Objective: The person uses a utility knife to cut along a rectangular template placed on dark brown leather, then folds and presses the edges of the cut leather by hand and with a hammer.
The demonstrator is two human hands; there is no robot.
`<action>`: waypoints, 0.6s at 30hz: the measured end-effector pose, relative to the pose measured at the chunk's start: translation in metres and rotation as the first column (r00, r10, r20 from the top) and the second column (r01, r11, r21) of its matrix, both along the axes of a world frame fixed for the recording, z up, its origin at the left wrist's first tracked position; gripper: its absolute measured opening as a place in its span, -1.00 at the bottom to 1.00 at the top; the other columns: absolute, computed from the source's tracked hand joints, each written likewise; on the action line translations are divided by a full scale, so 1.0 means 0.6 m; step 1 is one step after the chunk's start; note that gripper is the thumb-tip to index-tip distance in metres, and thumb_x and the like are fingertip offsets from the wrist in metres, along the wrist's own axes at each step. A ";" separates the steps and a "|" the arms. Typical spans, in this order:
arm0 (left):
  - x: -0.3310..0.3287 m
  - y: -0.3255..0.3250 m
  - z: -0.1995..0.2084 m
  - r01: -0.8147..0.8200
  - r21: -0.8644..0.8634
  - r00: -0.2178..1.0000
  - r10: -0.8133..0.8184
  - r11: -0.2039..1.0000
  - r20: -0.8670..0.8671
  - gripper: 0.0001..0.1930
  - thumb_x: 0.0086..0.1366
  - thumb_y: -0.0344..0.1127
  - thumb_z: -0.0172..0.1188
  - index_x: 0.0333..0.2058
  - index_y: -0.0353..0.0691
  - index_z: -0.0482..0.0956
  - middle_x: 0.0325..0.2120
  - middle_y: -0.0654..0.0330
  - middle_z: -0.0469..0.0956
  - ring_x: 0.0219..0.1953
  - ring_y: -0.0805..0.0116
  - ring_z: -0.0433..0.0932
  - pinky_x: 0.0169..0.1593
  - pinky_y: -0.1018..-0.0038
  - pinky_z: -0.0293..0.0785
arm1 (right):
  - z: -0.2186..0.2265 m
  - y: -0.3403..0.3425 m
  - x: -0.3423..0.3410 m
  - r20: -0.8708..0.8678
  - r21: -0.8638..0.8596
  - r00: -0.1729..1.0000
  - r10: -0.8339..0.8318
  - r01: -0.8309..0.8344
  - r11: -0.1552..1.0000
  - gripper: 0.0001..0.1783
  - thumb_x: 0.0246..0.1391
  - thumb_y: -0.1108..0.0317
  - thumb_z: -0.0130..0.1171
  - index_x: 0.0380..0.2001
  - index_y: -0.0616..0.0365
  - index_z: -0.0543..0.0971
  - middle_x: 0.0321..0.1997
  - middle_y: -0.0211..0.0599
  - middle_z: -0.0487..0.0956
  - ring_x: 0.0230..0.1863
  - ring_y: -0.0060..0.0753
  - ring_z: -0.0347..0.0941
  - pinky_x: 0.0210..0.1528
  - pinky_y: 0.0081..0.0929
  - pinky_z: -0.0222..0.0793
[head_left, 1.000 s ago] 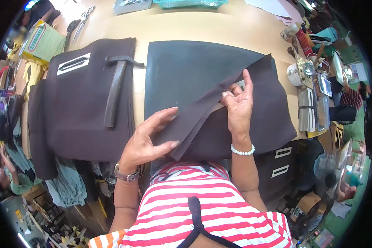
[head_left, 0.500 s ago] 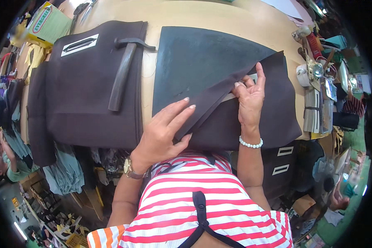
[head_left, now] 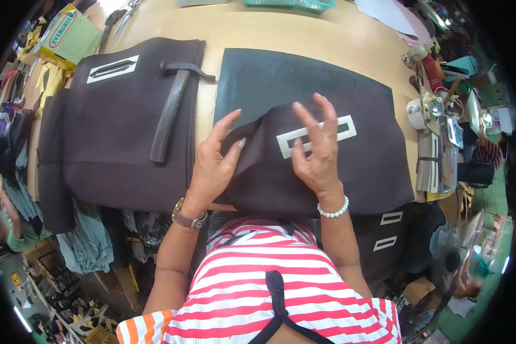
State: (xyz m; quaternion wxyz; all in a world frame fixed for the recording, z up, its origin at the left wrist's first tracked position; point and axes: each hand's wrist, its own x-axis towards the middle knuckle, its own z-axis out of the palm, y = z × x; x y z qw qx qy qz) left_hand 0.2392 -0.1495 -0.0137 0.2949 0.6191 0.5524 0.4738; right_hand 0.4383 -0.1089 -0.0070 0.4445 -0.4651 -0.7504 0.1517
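A dark brown fabric piece (head_left: 361, 172) lies over a dark slate-coloured board (head_left: 269, 74), its left side raised in a fold. A white rectangular frame with a slot (head_left: 345, 128) is on the fabric's upper face. My left hand (head_left: 212, 166) is at the folded left edge, thumb and forefinger apart; whether it touches the cloth is unclear. Above the white frame, my right hand (head_left: 318, 152) has its fingers spread and partly covers that frame. It holds nothing.
To the left, a hammer (head_left: 171, 114) rests on a stack of dark brown fabric (head_left: 120, 126) with a slotted white patch (head_left: 112, 69). Scissors (head_left: 126, 18) and a green-and-yellow box (head_left: 69, 37) are at the far left. A teal basket (head_left: 289, 6) stands at the back. Tools and jars line the right edge.
The turned-back fabric has been laid down across the board, so its white frame now shows. My right hand let go and moved left; my left hand shifted slightly left.
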 end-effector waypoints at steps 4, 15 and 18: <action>0.002 -0.006 0.017 0.141 -0.226 0.963 -0.081 0.964 0.256 -0.50 0.19 -0.58 0.08 0.15 -0.30 0.32 -0.06 -0.01 0.53 0.01 0.27 0.51 0.03 0.47 0.40 | -0.007 -0.001 -0.018 0.232 0.097 0.966 0.113 -0.138 0.986 -0.32 -0.20 0.55 0.10 0.09 -0.21 0.46 0.27 -0.06 0.21 0.32 0.07 0.08 0.30 0.11 -0.06; 0.029 -0.012 0.031 0.253 -0.199 0.934 -0.186 0.947 0.304 -0.46 0.17 -0.56 0.13 0.16 -0.26 0.30 -0.09 0.00 0.56 -0.07 0.34 0.55 -0.01 0.49 0.43 | -0.005 0.001 -0.014 0.134 0.122 0.961 0.241 -0.257 0.959 -0.51 -0.22 0.50 0.22 -0.10 -0.08 0.55 0.24 -0.12 0.29 0.29 0.05 0.16 0.26 0.07 0.05; 0.032 -0.012 0.024 0.182 -0.227 0.952 -0.113 0.957 0.285 -0.45 0.15 -0.55 0.14 0.16 -0.28 0.30 -0.04 -0.06 0.50 -0.01 0.21 0.53 0.04 0.41 0.40 | -0.005 0.000 -0.013 0.098 0.180 0.965 0.242 -0.257 0.950 -0.64 -0.24 0.56 0.20 -0.27 0.00 0.59 0.16 -0.11 0.37 0.25 0.05 0.23 0.26 0.02 0.08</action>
